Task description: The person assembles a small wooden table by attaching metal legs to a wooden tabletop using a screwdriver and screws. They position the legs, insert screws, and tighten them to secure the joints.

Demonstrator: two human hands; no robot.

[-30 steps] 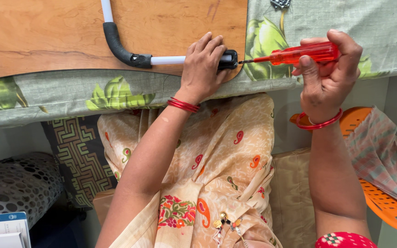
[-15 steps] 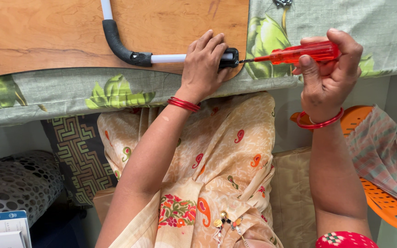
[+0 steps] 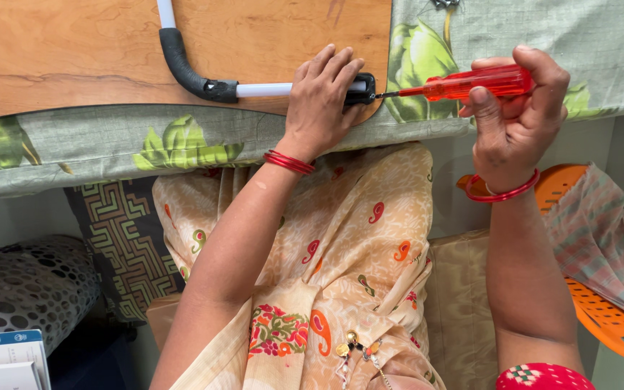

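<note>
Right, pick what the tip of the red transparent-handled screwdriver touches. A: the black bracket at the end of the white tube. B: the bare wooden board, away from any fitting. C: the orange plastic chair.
A: the red transparent-handled screwdriver, held in the right hand, has its tip at the black bracket, which the left hand steadies.

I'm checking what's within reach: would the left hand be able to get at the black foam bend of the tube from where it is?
Probably yes. The left hand grips the white tube near its black end bracket, and the black foam bend lies further along the same tube on the wooden board, uncovered.

Bright, even, soft light; sharp focus, faint shadows.
</note>
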